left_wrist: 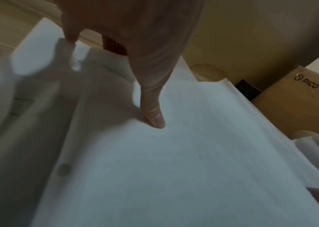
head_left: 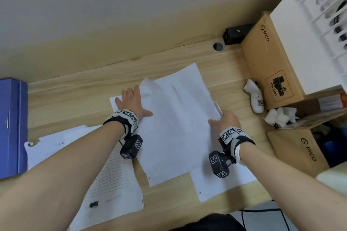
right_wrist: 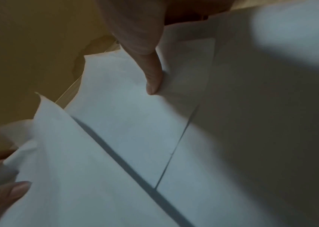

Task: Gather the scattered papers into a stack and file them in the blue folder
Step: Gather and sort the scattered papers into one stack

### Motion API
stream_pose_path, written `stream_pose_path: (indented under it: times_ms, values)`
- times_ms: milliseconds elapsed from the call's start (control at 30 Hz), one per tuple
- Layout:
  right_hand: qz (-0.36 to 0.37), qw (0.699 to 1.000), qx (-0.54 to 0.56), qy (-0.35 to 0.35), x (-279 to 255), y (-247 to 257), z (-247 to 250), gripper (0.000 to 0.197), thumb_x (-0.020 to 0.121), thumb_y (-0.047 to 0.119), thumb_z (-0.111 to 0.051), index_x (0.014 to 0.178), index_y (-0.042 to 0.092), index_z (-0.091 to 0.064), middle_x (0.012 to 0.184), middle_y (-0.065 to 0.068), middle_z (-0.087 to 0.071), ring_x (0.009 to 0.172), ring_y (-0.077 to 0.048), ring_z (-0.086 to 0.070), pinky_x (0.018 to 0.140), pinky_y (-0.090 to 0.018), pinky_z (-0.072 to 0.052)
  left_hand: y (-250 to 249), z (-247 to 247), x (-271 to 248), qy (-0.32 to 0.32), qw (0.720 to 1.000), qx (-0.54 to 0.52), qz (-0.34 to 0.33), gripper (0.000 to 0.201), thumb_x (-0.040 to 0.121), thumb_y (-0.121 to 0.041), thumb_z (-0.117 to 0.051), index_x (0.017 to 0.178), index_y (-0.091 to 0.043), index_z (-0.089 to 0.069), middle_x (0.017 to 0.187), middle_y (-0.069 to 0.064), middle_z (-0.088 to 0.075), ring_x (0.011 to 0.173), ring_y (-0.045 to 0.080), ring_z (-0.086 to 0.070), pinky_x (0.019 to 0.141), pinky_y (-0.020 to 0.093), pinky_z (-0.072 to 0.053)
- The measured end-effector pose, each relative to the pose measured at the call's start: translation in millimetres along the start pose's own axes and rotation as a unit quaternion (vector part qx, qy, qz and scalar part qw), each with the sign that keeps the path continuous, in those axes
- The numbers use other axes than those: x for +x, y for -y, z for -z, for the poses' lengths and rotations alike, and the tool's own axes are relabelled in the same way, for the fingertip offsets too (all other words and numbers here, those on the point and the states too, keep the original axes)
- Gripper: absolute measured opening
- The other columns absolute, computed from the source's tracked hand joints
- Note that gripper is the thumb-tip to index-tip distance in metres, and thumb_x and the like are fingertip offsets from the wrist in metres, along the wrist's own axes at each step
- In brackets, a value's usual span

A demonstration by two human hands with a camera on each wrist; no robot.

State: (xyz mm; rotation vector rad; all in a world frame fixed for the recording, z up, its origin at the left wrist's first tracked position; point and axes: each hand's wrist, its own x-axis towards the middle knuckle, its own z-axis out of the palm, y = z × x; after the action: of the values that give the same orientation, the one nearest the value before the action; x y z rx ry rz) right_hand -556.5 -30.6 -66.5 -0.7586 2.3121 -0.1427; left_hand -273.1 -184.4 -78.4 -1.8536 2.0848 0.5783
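Note:
Several white papers lie scattered on the wooden desk (head_left: 75,99). A large blank sheet (head_left: 174,124) sits in the middle, over other sheets. My left hand (head_left: 131,102) lies flat on its left part with fingers spread; the thumb (left_wrist: 153,116) presses the paper (left_wrist: 193,153). My right hand (head_left: 225,121) pinches the sheet's lifted right edge, thumb (right_wrist: 152,79) on top and fingers (right_wrist: 9,192) under it. A lined sheet (head_left: 112,178) lies at the lower left, another blank one (head_left: 212,185) at the lower right. The blue folder (head_left: 11,127) lies shut at the desk's left edge.
Two PICO cardboard boxes (head_left: 272,65) (head_left: 296,148) stand along the right. A white controller (head_left: 256,99) and crumpled tissues (head_left: 279,116) lie beside them. A white slotted rack (head_left: 319,5) is at the top right. A black box (head_left: 236,33) sits by the wall.

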Motion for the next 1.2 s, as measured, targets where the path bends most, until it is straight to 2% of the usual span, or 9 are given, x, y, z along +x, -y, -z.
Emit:
stream_pose_path:
  times_ms: [133,267,467,600,733,866,933,1066,1200]
  values:
    - [0.010,0.999,0.046,0.010,3.0,9.6,-1.7,0.017,0.074,0.024,-0.070,0.069,0.019,-0.054,0.076,-0.004,-0.063,0.071,-0.027,-0.062,0.058,-0.027,-0.043,-1.6,7.6,3.6,0.027,0.999,-0.018,-0.010,0.069,0.065,-0.039,-0.081,0.119,-0.019,-0.042,0.107,0.005,-0.067,0.102,0.029,-0.059,0.091,0.044,-0.033]
    - [0.025,0.998,0.051,0.028,10.9,21.1,12.9,0.012,0.074,0.020,-0.069,0.069,0.018,-0.059,0.075,-0.005,-0.067,0.071,-0.028,-0.065,0.059,-0.027,-0.046,-4.3,20.7,4.4,0.080,0.997,-0.014,0.006,0.040,0.069,-0.030,-0.078,0.105,-0.017,-0.066,0.102,0.006,-0.071,0.094,0.029,-0.068,0.078,0.032,-0.048]
    - [0.054,0.997,0.046,0.001,11.4,38.5,50.1,0.009,0.075,0.020,-0.066,0.069,0.018,-0.059,0.071,-0.006,-0.065,0.063,-0.023,-0.061,0.057,-0.027,-0.048,-4.0,38.7,-11.2,0.081,0.993,-0.081,0.006,0.012,0.068,-0.018,-0.064,0.080,-0.019,-0.069,0.082,0.002,-0.071,0.076,0.027,-0.068,0.067,0.028,-0.053]
    - [0.110,0.991,0.044,-0.066,1.8,63.6,86.1,0.009,0.076,0.020,-0.063,0.075,0.012,-0.061,0.065,-0.006,-0.060,0.065,-0.030,-0.060,0.053,-0.026,-0.043,-1.8,91.4,-29.2,-0.010,0.993,-0.114,-0.034,0.008,0.076,-0.020,-0.063,0.069,-0.021,-0.062,0.064,-0.002,-0.060,0.069,0.029,-0.061,0.056,0.026,-0.040]
    - [0.188,0.969,0.053,-0.153,-10.0,98.4,122.6,0.012,0.074,0.019,-0.057,0.070,0.009,-0.053,0.070,-0.014,-0.060,0.066,-0.036,-0.056,0.061,-0.036,-0.049,2.4,168.5,-50.1,-0.157,0.976,-0.130,-0.072,0.012,0.084,-0.027,-0.063,0.084,-0.017,-0.069,0.072,0.005,-0.067,0.070,0.028,-0.064,0.062,0.033,-0.053]
    - [0.258,0.941,0.051,-0.213,-28.0,130.9,146.8,0.022,0.077,0.022,-0.057,0.063,0.015,-0.041,0.066,-0.005,-0.051,0.062,-0.033,-0.047,0.057,-0.032,-0.038,9.9,222.8,-76.0,-0.360,0.916,-0.118,-0.131,0.015,0.083,-0.028,-0.061,0.073,-0.017,-0.062,0.064,-0.001,-0.061,0.063,0.027,-0.054,0.054,0.030,-0.040]
    - [0.289,0.923,0.058,-0.248,-42.2,141.5,146.7,0.018,0.079,0.022,-0.058,0.067,0.017,-0.046,0.067,-0.002,-0.051,0.064,-0.030,-0.048,0.057,-0.031,-0.036,16.4,228.0,-88.2,-0.408,0.888,-0.111,-0.178,0.012,0.081,-0.023,-0.063,0.070,-0.019,-0.061,0.066,-0.007,-0.062,0.065,0.023,-0.058,0.053,0.030,-0.041]
    - [0.349,0.902,0.012,-0.254,-64.9,139.2,117.7,0.017,0.083,0.023,-0.058,0.069,0.017,-0.051,0.070,-0.001,-0.053,0.066,-0.027,-0.050,0.055,-0.035,-0.043,33.4,194.4,-104.2,-0.347,0.899,-0.032,-0.265,0.019,0.070,-0.004,-0.067,0.076,-0.020,-0.061,0.079,-0.005,-0.067,0.078,0.020,-0.062,0.056,0.037,-0.053]
    - [0.347,0.925,-0.082,-0.128,-73.0,114.6,68.8,0.008,0.078,0.016,-0.057,0.072,0.021,-0.053,0.068,0.001,-0.057,0.064,-0.026,-0.056,0.053,-0.030,-0.041,33.5,132.8,-126.9,-0.182,0.943,0.052,-0.275,0.022,0.077,-0.004,-0.062,0.072,-0.021,-0.050,0.076,-0.007,-0.058,0.072,0.017,-0.056,0.059,0.036,-0.053]
